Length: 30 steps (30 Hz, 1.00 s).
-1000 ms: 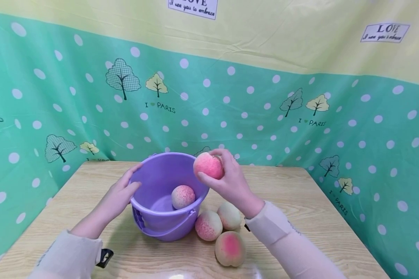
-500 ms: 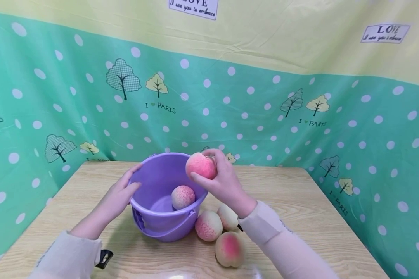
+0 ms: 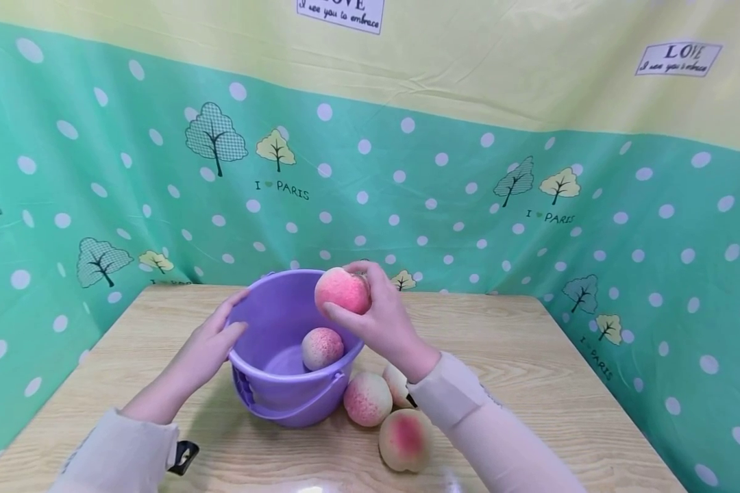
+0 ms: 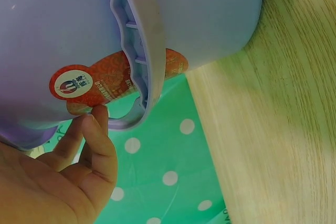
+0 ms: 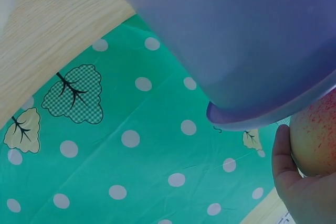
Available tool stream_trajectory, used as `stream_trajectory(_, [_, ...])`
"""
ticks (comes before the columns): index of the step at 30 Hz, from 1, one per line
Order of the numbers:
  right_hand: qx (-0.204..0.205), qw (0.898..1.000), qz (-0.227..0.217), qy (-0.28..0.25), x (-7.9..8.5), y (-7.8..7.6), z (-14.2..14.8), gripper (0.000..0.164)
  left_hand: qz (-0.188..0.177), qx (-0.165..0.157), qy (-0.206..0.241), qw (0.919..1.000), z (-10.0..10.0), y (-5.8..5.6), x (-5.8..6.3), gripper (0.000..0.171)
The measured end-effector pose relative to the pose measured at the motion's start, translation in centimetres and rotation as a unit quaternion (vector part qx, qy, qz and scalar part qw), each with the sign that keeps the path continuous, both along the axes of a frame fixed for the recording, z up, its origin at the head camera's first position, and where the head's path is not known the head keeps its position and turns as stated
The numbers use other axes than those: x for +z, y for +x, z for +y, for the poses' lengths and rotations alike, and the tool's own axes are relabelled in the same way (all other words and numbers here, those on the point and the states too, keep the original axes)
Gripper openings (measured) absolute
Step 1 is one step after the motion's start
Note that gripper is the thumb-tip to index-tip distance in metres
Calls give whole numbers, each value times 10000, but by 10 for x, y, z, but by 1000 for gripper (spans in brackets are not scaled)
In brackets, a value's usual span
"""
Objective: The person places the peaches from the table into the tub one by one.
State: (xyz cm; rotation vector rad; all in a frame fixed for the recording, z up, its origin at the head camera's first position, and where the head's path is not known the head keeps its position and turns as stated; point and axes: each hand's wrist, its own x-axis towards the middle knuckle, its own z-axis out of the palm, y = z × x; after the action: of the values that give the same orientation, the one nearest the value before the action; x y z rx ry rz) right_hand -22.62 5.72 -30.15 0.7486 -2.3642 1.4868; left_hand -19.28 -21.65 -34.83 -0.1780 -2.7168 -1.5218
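Observation:
A purple bucket (image 3: 296, 398) stands on the table, its mouth facing up and a little toward me. My left hand (image 3: 203, 349) grips the left rim, thumb inside; in the left wrist view its fingers (image 4: 97, 135) lie against the outer wall by a red sticker (image 4: 73, 83). My right hand (image 3: 384, 318) holds a pink peach (image 3: 339, 291) at the bucket's right rim, overlapping the opening in the head view. Inside the bucket lies a speckled peach (image 3: 323, 349). In the right wrist view, the held peach (image 5: 319, 135) shows red speckles beside the rim.
Right of the bucket sit a speckled peach (image 3: 368, 398), a pale peach (image 3: 396, 385) partly behind my right sleeve, and a peach with a pink patch (image 3: 407, 439). The bucket's handle (image 4: 152, 30) hangs down. A green dotted curtain (image 3: 407, 226) borders the wooden table (image 3: 499, 342).
My right hand has carried the pink peach leftward, from just right of the rim to over the bucket's right edge. The left hand and bucket stay put.

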Motion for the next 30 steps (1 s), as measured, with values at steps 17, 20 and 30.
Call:
stream_trajectory(17, [162, 9998, 44, 118, -2, -5, -11, 53, -80, 26, -58, 9999, 1, -1, -1, 61])
stream_trajectory(20, [164, 9997, 40, 157, -3, -6, -13, 54, -93, 37, -59, 9999, 1, -1, -1, 61])
stream_trajectory(30, [180, 9994, 62, 282, -2, -8, -17, 54, -108, 72, -125, 9998, 1, 0, 1, 61])
